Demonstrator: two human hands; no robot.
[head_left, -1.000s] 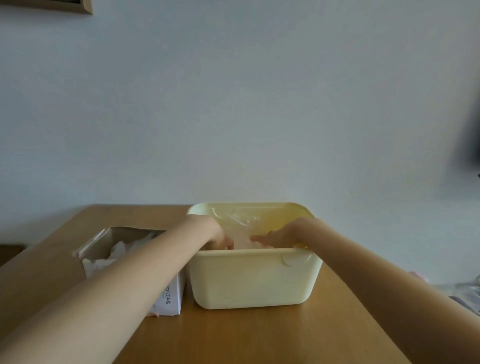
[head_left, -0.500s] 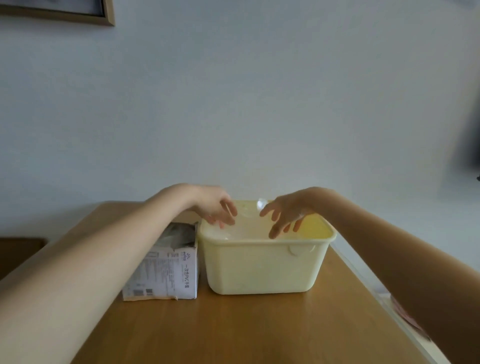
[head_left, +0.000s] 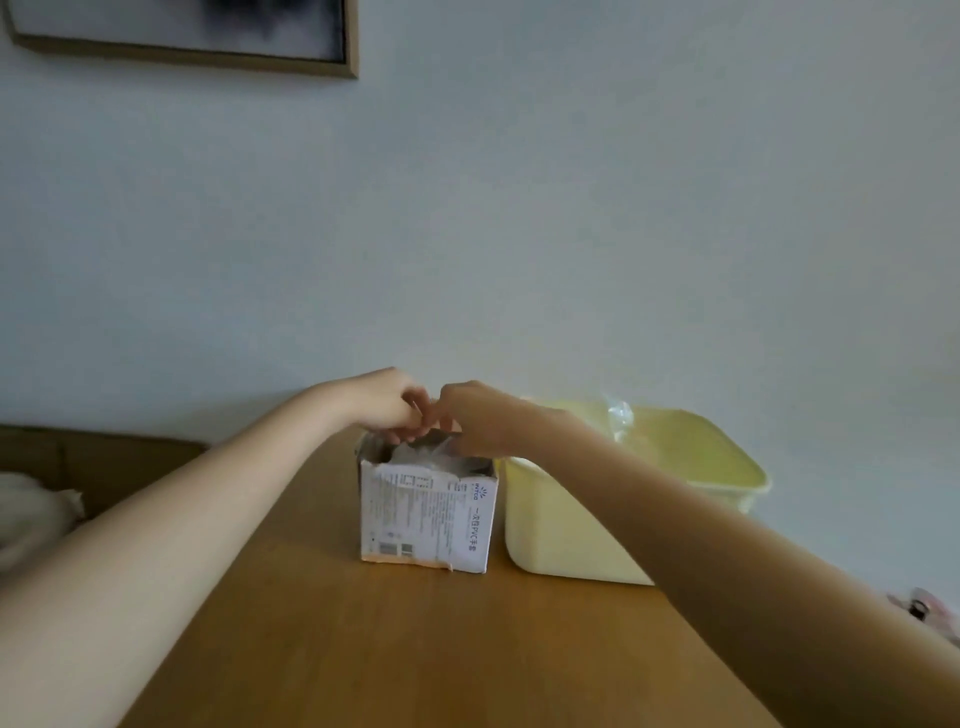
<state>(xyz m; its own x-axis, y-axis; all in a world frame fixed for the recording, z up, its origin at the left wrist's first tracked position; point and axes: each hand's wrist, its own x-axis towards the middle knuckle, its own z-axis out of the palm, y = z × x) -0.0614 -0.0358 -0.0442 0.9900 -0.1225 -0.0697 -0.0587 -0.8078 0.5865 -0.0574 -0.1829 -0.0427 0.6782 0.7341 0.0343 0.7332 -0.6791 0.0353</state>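
The wooden surface (head_left: 415, 649) carries a glove box (head_left: 426, 519) at centre, with a yellow bin (head_left: 571, 530) just beside it at 3 o'clock. Above the box's torn mouth, the left hand (head_left: 379, 400) and right hand (head_left: 478, 415) curl their fingers, apparently pinching a clear glove (head_left: 421, 452). A slow, straight-up pull should free it without lifting the light box.

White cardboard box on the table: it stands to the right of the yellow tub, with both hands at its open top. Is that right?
Not quite. The head view shows the white cardboard box standing to the left of the yellow tub, close beside it. The rest holds: the left hand and the right hand are both at its open top.
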